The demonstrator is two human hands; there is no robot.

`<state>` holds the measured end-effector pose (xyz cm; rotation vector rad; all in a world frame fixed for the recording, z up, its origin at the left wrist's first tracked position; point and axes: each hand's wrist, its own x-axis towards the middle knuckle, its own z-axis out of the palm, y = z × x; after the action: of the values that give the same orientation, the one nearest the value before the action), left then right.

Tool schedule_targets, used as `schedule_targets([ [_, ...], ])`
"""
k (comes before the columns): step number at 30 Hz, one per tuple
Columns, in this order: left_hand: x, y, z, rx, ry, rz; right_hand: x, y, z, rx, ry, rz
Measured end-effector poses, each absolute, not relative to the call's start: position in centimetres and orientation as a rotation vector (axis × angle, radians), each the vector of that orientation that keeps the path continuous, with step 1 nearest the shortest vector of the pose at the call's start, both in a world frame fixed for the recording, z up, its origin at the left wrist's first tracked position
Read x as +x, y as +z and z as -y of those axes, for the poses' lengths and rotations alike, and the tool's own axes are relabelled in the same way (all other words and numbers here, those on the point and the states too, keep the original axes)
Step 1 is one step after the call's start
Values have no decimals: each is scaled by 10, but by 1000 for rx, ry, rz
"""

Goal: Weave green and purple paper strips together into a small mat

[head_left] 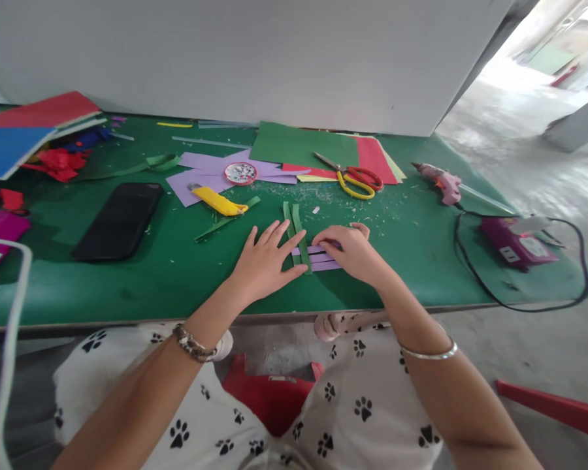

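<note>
Paw-print trousers nearest, your left hand, spread, presses green strips, right hand curls over purple strips, pinch unclear: likely weaving, next needs steady alignment.

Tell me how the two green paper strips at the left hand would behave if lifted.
Being long and narrow, the green paper strips would probably flop. They look thin, so likely light. Lifting them might disturb the purple paper strips they cross.
</note>
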<state>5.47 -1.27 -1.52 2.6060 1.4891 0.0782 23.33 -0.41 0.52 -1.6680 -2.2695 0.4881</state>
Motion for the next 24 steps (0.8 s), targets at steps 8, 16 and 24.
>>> schedule_targets([
  [8, 54, -17, 12, 2626, 81, -1446, 236, 4, 5, -1633, 470, 2271],
  [16, 54, -18, 12, 2623, 96, -1445, 237, 1, 6, -1626, 428, 2278],
  [24, 52, -19, 14, 2640, 106, -1405, 238, 1, 7, -1621, 403, 2296],
])
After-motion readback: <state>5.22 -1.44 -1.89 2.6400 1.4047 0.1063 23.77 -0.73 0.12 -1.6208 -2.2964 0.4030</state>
